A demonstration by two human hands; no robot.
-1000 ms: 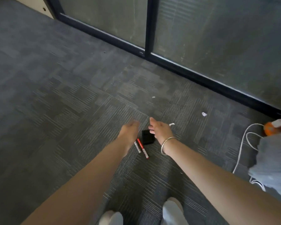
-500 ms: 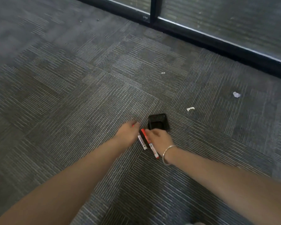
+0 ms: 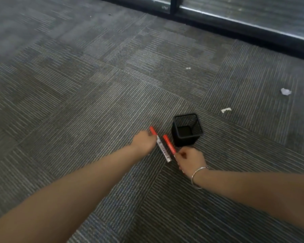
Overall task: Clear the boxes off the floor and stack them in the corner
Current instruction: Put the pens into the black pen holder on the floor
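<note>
A small black mesh pen holder (image 3: 186, 130) stands upright and empty on the grey carpet. Just left of it are two red-capped white markers. My left hand (image 3: 144, 142) grips the left marker (image 3: 162, 150) near its red cap, with the white barrel sticking out toward me. My right hand (image 3: 190, 161), with a silver bangle on the wrist, pinches the right marker (image 3: 169, 144) by its lower end, red cap pointing away. No boxes are in view.
A black-framed glass partition (image 3: 235, 23) runs along the far edge of the carpet. Small white paper scraps (image 3: 285, 91) (image 3: 226, 110) lie to the right of the pen holder, and another (image 3: 188, 68) lies farther back.
The view has dropped closer to the floor. Both hands have reached the markers and closed on one each; the right hand drew back from the pen holder.
</note>
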